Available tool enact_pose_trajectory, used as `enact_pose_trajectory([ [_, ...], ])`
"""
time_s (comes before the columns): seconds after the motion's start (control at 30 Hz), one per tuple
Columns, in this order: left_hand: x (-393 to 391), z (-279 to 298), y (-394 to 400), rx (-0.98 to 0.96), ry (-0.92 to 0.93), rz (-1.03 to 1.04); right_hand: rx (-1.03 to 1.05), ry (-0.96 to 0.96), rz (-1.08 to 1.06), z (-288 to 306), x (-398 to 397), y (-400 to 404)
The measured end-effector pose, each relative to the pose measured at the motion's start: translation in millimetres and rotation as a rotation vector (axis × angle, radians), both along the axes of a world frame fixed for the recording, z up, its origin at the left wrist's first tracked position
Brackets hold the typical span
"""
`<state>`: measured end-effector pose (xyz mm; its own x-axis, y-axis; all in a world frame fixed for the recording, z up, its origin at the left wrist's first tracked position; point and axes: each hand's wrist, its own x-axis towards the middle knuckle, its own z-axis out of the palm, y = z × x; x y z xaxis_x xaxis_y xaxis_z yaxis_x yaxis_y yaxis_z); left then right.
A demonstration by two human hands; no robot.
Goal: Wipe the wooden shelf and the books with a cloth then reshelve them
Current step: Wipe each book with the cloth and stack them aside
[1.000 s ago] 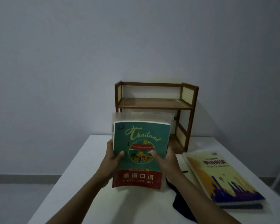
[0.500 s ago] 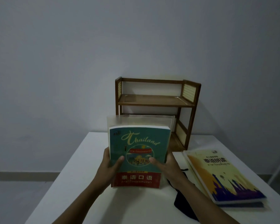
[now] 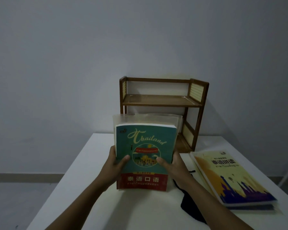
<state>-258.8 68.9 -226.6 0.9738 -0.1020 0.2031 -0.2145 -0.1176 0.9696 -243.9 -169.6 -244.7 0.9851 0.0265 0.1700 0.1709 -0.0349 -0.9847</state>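
I hold a teal and red Thailand book (image 3: 145, 143) upright above the white table (image 3: 76, 180), together with clear plastic folders (image 3: 140, 119) behind it. My left hand (image 3: 114, 166) grips its left edge, thumb on the cover. On the other edge my right hand (image 3: 173, 165) grips it the same way. The wooden shelf (image 3: 163, 101) stands behind at the wall with both boards bare. A dark cloth (image 3: 188, 206) lies on the table under my right forearm, partly hidden.
A yellow book (image 3: 229, 175) lies flat on another book at the table's right side. The wall is close behind the shelf. The table's left edge drops to the floor (image 3: 15, 205).
The book and folders have stayed in my two hands. My view has tilted slightly, so shelf and book sit a little lower and nearer in frame.
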Motion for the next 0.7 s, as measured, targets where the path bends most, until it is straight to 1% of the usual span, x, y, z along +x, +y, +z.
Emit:
enact_pose_trajectory([
  [0.1, 5.1, 9.9, 2.6, 0.053, -0.029, -0.017, 0.03, 0.003, 0.029, 9.2, 2.0, -1.0],
  [0.23, 9.0, 16.2, 2.6, 0.032, -0.046, -0.004, -0.006, -0.006, 0.056, 20.4, 8.9, 0.0],
  [0.43, 9.4, -0.8, 1.6, 0.052, -0.028, -0.05, -0.028, -0.019, 0.002, 1.5, 3.9, -5.5],
  [0.57, 8.3, -22.5, 8.0, 0.078, 0.056, -0.103, -0.048, 0.02, 0.063, -14.0, -2.3, -6.9],
  [0.67, 8.9, -2.0, 23.4, 0.151, 0.128, -0.164, -0.042, 0.034, 0.084, -13.8, -1.8, -7.3],
  [0.7, 8.9, 13.1, 28.5, 0.154, 0.115, -0.139, -0.049, 0.041, 0.084, -13.8, -1.6, -7.6],
])
